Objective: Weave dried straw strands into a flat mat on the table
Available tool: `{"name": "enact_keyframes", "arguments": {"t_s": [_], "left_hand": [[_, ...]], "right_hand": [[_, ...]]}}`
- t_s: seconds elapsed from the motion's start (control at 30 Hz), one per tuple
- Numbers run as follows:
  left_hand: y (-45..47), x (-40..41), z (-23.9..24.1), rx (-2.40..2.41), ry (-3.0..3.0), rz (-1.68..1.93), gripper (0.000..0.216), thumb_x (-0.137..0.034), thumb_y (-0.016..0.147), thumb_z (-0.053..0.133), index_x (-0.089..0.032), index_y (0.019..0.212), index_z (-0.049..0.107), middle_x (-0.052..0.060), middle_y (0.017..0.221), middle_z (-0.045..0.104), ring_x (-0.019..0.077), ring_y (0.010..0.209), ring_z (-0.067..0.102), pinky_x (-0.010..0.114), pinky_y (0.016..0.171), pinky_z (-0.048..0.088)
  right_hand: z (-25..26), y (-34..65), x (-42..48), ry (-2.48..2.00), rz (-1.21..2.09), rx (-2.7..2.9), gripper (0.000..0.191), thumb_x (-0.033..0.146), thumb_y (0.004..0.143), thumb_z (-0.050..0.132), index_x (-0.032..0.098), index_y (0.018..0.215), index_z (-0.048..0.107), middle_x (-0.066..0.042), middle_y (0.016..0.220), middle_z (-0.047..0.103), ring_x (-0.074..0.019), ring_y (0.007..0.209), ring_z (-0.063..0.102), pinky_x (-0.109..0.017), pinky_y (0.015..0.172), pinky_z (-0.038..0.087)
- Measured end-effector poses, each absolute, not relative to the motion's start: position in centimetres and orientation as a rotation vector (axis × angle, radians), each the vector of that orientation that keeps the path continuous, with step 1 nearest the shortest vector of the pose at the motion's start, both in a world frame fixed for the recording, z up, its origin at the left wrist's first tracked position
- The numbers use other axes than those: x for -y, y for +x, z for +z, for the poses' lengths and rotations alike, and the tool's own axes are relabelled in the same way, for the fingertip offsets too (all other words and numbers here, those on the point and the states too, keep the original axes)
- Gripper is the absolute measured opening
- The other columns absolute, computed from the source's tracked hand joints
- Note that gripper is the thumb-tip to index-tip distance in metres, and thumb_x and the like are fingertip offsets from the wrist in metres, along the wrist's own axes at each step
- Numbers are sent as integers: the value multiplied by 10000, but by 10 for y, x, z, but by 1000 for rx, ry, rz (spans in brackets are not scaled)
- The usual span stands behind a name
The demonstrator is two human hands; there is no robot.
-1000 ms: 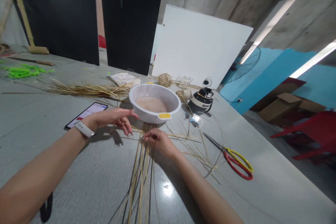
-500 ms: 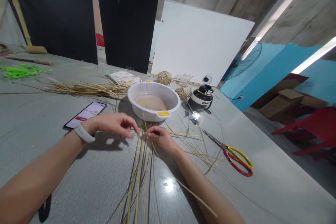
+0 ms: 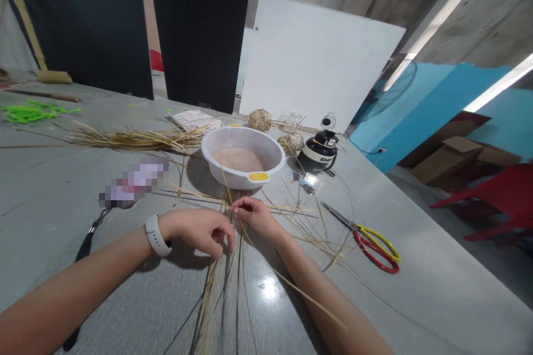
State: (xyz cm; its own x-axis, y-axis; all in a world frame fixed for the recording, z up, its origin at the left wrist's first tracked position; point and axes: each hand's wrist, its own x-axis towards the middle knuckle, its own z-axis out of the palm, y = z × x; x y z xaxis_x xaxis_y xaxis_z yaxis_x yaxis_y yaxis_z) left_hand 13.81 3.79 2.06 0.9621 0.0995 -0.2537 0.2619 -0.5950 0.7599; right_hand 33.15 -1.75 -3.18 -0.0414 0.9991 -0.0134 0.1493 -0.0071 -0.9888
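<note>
My right hand (image 3: 256,216) pinches thin bamboo strips (image 3: 227,186) where they cross, just in front of the white basin (image 3: 245,179). One long strip trails from there beneath my right forearm. My left hand (image 3: 204,230), with a white band on its wrist, lies just left of and nearer than the right. Its fingers are curled round several lengthwise strips, which run out below it toward the near edge. The exact grip and part of the crossing are hidden by the fingers. Water stands in the basin.
Right of my hands lie loose strips (image 3: 308,233) and scissors (image 3: 375,249) with red and yellow handles. Behind are woven balls (image 3: 260,120) and a black flask (image 3: 318,153). Leftward are a strip bundle (image 3: 137,140), a pixelated phone (image 3: 135,183) and green pieces (image 3: 33,112).
My left hand has moved right and closer to me, onto the lengthwise strips, and its fingers have curled in. The strips under it have shifted. My right hand keeps its pinch in place.
</note>
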Motion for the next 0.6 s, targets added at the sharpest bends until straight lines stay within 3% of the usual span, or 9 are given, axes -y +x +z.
{"name": "enact_keyframes", "arguments": {"t_s": [0.2, 0.3, 0.6], "left_hand": [[142, -35, 16, -196, 2208, -172, 77, -181, 671, 599, -193, 639, 669, -22, 565, 565, 113, 518, 445, 250, 494, 317], [140, -36, 16, -240, 2247, -144, 82, -178, 653, 616, -191, 576, 592, -26, 548, 521, 120, 528, 438, 260, 501, 315], [136, -38, 13, -324, 2393, -251, 111, -157, 590, 669, -207, 604, 571, -21, 611, 571, 146, 557, 459, 281, 508, 308]], "right_hand": [[-33, 332, 17, -1323, 1163, 1362, 234, 397, 741, 738, 187, 769, 639, 7, 726, 601, -130, 660, 487, -298, 664, 401], [-32, 332, 17, -1316, 1162, 1356, 201, 367, 747, 731, 185, 766, 646, 8, 725, 601, -129, 666, 490, -296, 667, 401], [-32, 331, 18, -1329, 1154, 1356, 194, 361, 743, 708, 182, 771, 641, 20, 695, 573, -124, 643, 474, -294, 654, 394]]}}
